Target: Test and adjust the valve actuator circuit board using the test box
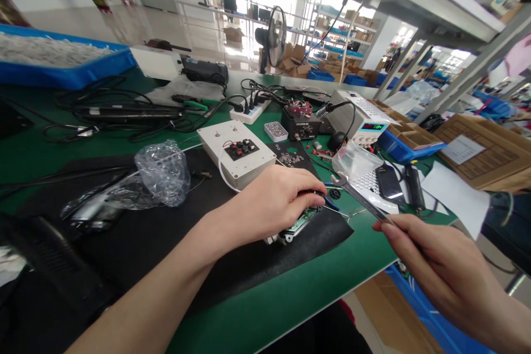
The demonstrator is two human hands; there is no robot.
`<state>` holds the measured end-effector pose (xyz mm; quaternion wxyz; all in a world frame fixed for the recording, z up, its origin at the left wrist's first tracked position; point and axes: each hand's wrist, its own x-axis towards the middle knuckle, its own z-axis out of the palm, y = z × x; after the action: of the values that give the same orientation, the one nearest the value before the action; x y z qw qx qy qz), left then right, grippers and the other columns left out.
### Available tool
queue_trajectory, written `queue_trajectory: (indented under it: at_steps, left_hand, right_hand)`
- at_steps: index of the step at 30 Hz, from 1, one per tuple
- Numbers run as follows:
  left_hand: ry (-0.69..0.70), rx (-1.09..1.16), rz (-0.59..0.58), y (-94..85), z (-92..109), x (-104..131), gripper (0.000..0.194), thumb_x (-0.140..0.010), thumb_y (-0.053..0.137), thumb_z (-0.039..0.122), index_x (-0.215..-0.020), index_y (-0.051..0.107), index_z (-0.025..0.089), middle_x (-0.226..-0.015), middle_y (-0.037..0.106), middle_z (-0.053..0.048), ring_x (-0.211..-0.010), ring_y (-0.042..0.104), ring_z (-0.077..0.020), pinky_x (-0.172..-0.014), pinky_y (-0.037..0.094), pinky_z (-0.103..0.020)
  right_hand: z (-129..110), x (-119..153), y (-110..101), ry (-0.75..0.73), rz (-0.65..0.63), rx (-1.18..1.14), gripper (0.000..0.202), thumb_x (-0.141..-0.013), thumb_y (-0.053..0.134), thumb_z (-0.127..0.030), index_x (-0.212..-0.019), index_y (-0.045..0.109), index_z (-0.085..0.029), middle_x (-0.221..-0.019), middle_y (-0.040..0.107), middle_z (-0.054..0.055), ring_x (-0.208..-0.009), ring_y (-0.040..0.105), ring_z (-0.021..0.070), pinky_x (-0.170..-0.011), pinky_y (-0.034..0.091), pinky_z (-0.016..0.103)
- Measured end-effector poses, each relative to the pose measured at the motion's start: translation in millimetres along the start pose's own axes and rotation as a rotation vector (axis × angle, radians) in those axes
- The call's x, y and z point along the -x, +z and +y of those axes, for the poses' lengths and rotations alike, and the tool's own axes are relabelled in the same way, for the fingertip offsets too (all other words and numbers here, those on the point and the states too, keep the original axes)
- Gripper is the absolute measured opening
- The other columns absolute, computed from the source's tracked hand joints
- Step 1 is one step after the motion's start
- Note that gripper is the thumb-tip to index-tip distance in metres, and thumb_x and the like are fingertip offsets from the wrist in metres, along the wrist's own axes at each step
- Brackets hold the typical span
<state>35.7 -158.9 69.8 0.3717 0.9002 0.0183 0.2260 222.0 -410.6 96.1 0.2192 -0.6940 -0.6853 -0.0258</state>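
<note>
My right hand (440, 254) is closed around the handle of a metal open-end wrench (365, 199), raised over the right front of the table, its jaw pointing up and left. A small metal housing with a green circuit board (302, 223) lies on the black mat (257, 263). Over this housing, my left hand (282, 199) is closed, thumb and forefinger pinched at its far right edge; the palm hides much of it. Just past those fingertips are a blue-handled tool (331, 203), partly covered, and a small black round part (334, 193).
Behind my left hand stands a light box with black terminals (240, 149). Crumpled clear plastic (164, 171) lies to the left. Farther back are a power strip (250, 108), a black control unit (301, 121) and a power supply with lit display (360, 119). Cables cross the green table (290, 298).
</note>
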Motion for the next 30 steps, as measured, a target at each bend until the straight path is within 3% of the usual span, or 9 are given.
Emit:
queue_trajectory:
  at_steps: [11,14,16,18,21,23,25,27,30]
  left_hand:
    - [0.006,-0.088,-0.012,-12.1,4.6,4.3,0.021,-0.104,0.079,0.028,-0.124,0.082,0.023,-0.131,0.082,-0.001,-0.12,0.077,-0.0194,-0.111,0.055,-0.03]
    - [0.039,-0.141,0.015,-13.3,10.4,5.6,0.019,-0.105,0.076,0.025,-0.123,0.082,0.023,-0.131,0.081,-0.002,-0.122,0.076,-0.0207,-0.111,0.055,-0.032]
    - [0.043,-0.169,0.028,-15.1,13.5,6.5,0.019,-0.107,0.074,0.025,-0.124,0.082,0.024,-0.13,0.081,-0.002,-0.122,0.075,-0.0212,-0.11,0.056,-0.034]
    - [0.045,-0.186,0.051,-17.4,14.5,7.1,0.017,-0.108,0.072,0.025,-0.122,0.082,0.025,-0.125,0.082,-0.001,-0.117,0.076,-0.021,-0.105,0.057,-0.033]
    - [0.028,-0.237,0.157,-20.2,11.6,7.2,0.013,-0.108,0.07,0.023,-0.11,0.082,0.024,-0.11,0.085,0.001,-0.103,0.079,-0.0202,-0.096,0.058,-0.032]
    - [-0.016,-0.3,0.232,-20.7,8.3,6.6,0.013,-0.108,0.068,0.023,-0.106,0.081,0.023,-0.107,0.084,0.0,-0.1,0.078,-0.0207,-0.09,0.057,-0.033]
    - [-0.065,-0.351,0.273,-20.2,5.3,5.3,0.013,-0.109,0.068,0.025,-0.105,0.08,0.022,-0.106,0.084,-0.001,-0.097,0.078,-0.021,-0.084,0.055,-0.033]
    - [-0.079,-0.352,0.299,-19.5,2.8,4.0,0.012,-0.108,0.07,0.027,-0.104,0.079,0.022,-0.103,0.083,-0.001,-0.091,0.076,-0.0195,-0.079,0.054,-0.032]
    - [0.053,-0.366,0.371,-20.5,-0.7,6.0,0.01,-0.107,0.075,0.028,-0.099,0.077,0.022,-0.097,0.081,-0.001,-0.087,0.074,-0.0166,-0.076,0.054,-0.03]
  right_hand:
    - [-8.9,2.4,14.2,-0.062,0.006,0.028,0.016,-0.119,0.051,-0.022,-0.119,0.067,-0.021,-0.09,0.078,0.001,-0.066,0.075,0.0159,-0.061,0.049,0.03]
    - [-12.2,5.4,11.1,0.039,0.009,-0.036,0.015,-0.118,0.054,-0.023,-0.116,0.068,-0.022,-0.094,0.079,0.003,-0.068,0.074,0.0164,-0.06,0.049,0.029]
    - [-13.5,7.2,11.7,0.163,-0.017,-0.155,0.017,-0.119,0.053,-0.028,-0.113,0.069,-0.024,-0.084,0.075,0.0,-0.064,0.069,0.0152,-0.057,0.048,0.027]
    - [-12.3,4.9,16.1,0.306,-0.001,-0.368,0.02,-0.12,0.052,-0.034,-0.124,0.069,-0.026,-0.076,0.07,-0.003,-0.062,0.065,0.0147,-0.056,0.049,0.025]
    - [-6.1,-12.4,26.8,0.441,0.081,-0.723,0.036,-0.118,0.052,-0.04,-0.153,0.054,-0.029,-0.092,0.076,0.0,-0.065,0.067,0.0163,-0.056,0.052,0.026]
    - [-2.5,-32.2,32.2,0.484,0.057,-0.796,0.035,-0.115,0.052,-0.038,-0.147,0.06,-0.025,-0.097,0.076,0.003,-0.063,0.063,0.0164,-0.053,0.047,0.027]
    - [-2.6,-53.4,34.0,0.465,-0.013,-0.664,0.029,-0.111,0.052,-0.035,-0.125,0.074,-0.021,-0.095,0.074,0.005,-0.068,0.062,0.0174,-0.058,0.045,0.029]
    - [-6.6,-70.7,33.8,0.378,-0.05,-0.44,0.028,-0.11,0.056,-0.038,-0.108,0.077,-0.02,-0.094,0.075,0.005,-0.076,0.065,0.0199,-0.066,0.045,0.031]
    - [-15.1,-84.0,36.0,0.196,-0.032,-0.081,0.036,-0.106,0.071,-0.056,-0.096,0.073,-0.022,-0.086,0.073,0.002,-0.076,0.066,0.0225,-0.067,0.039,0.034]
